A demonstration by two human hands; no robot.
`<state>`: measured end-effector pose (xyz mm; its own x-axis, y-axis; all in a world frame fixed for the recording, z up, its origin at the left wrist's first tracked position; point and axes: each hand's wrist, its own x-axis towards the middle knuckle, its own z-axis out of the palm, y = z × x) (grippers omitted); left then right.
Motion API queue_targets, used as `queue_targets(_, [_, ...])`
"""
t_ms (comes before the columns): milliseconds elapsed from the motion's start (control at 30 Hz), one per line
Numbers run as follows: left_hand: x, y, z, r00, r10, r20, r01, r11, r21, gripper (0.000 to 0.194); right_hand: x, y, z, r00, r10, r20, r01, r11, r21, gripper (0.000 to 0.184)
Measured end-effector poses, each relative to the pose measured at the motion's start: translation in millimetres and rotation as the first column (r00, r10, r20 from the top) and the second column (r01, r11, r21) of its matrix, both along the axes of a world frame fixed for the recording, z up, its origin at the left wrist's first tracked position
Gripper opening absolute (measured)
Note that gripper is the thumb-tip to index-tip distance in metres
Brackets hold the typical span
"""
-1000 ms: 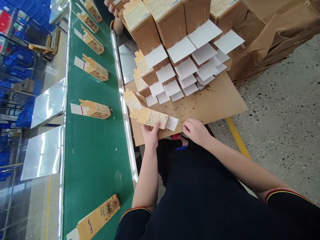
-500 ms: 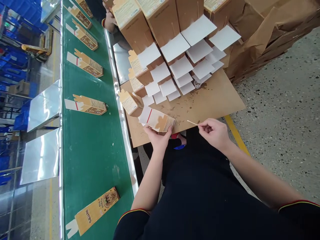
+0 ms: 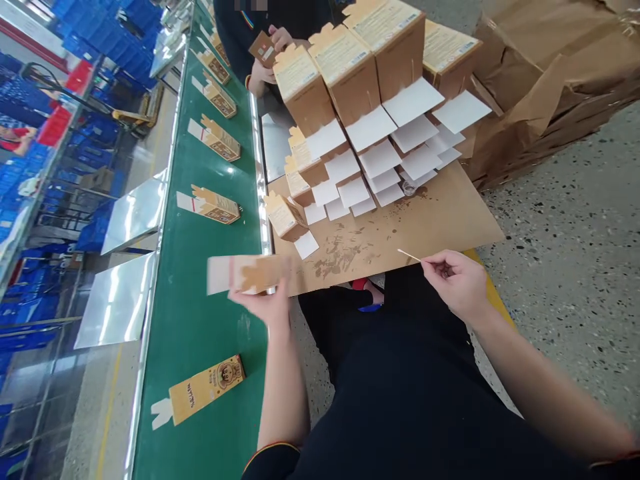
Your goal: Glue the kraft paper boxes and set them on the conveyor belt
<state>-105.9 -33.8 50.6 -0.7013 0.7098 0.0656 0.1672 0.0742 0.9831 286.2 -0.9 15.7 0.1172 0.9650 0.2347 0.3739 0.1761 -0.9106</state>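
Note:
My left hand (image 3: 265, 303) is closed round a brown carton (image 3: 257, 273), blurred by motion, with a white flap and a red stripe at its left end. It is held over the near edge of the green conveyor belt (image 3: 210, 267). Between the thumb and fingers of my right hand (image 3: 457, 280) is a thin cotton swab (image 3: 410, 255), its tip pointing left over the brown cardboard sheet (image 3: 450, 220). Dark wet spots mark that sheet. A single carton (image 3: 283, 217) stands on it at the left, beside stacked cartons (image 3: 350, 73) with white flaps sticking out.
Several cartons (image 3: 217, 203) lie spaced along the belt, one printed carton (image 3: 207, 390) nearest me. A small clear cup (image 3: 409, 189) sits by the stack. Across the stack, a co-worker's hands (image 3: 270, 60) hold a carton. Brown wrapping paper (image 3: 560, 87) covers a pile at right.
My left hand has carried the carton left, off the cardboard sheet and toward the belt. My right hand still holds the swab. The camera view has shifted, and the co-worker's hands now show more.

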Motion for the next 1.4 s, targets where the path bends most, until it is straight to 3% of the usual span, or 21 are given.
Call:
queue_targets(100, [-68, -12, 8.2, 0.894, 0.338, -0.296, -0.300, 0.940, 0.165, 0.088, 11, 13, -3.8, 0.999, -0.035, 0.031, 0.034, 0.999, 0.030, 0.014])
queue_targets(233, [-112, -11, -3.7, 0.895, 0.348, -0.280, -0.372, 0.927, -0.037, 0.081, 28, 52, 1.5, 0.987, -0.065, 0.145, 0.052, 0.995, 0.088, 0.010])
queue_targets(300, [-115, -9, -12.1, 0.911, 0.346, -0.223, -0.374, 0.923, -0.095, 0.082, 36, 80, 10.7, 0.962, -0.058, 0.266, 0.023, 0.991, 0.133, 0.008])
queue_targets(367, [-111, -11, -17.2, 0.881, 0.396, -0.259, -0.433, 0.895, -0.104, 0.087, 43, 109, 21.8, 0.906, -0.036, 0.421, -0.031, 0.988, 0.151, 0.011])
queue_targets(500, [-90, -24, -15.7, 0.694, 0.541, -0.475, -0.582, 0.810, 0.072, 0.082, 45, 157, 38.5, 0.750, 0.104, 0.653, -0.204, 0.976, 0.079, 0.024])
queue_targets(567, [-78, -23, -11.8, 0.662, 0.526, -0.535, -0.513, 0.837, 0.188, 0.069, 41, 173, 41.7, 0.686, 0.189, 0.703, -0.278, 0.961, 0.013, 0.034])
queue_targets(700, [-61, 13, -2.7, 0.780, 0.388, -0.491, -0.277, 0.917, 0.286, 0.056, 34, 187, 40.4, 0.643, 0.285, 0.711, -0.334, 0.940, -0.074, 0.052])
queue_targets(800, [-58, 59, 4.7, 0.906, 0.300, -0.300, -0.235, 0.944, 0.232, 0.045, 30, 190, 37.2, 0.660, 0.311, 0.684, -0.347, 0.934, -0.090, 0.056])
queue_targets(867, [-56, 90, 9.1, 0.968, 0.223, -0.115, -0.214, 0.973, 0.087, 0.036, 30, 190, 36.5, 0.639, 0.303, 0.707, -0.348, 0.933, -0.086, 0.052])
queue_targets(1000, [-41, 146, 11.3, 0.976, 0.166, 0.140, -0.131, 0.964, -0.231, 0.026, 36, 184, 42.3, 0.600, 0.219, 0.769, -0.318, 0.948, -0.022, 0.034])
queue_targets(1100, [-27, 168, 4.7, 0.981, 0.062, 0.182, 0.002, 0.943, -0.333, 0.027, 47, 168, 49.7, 0.676, 0.148, 0.721, -0.260, 0.965, 0.046, 0.021])
queue_targets(1200, [-20, 160, -5.5, 0.967, -0.029, 0.252, 0.115, 0.935, -0.335, 0.022, 58, 143, 52.8, 0.795, 0.068, 0.603, -0.141, 0.987, 0.075, 0.015])
queue_targets(1300, [-20, 123, -14.7, 0.964, 0.051, 0.261, 0.012, 0.972, -0.236, 0.023, 62, 110, 47.4, 0.889, -0.009, 0.458, -0.034, 0.996, 0.085, 0.010])
queue_targets(1400, [-15, 77, -20.9, 0.953, 0.089, 0.291, -0.074, 0.995, -0.065, 0.039, 48, 75, 35.3, 0.953, 0.008, 0.304, -0.037, 0.995, 0.091, 0.010])
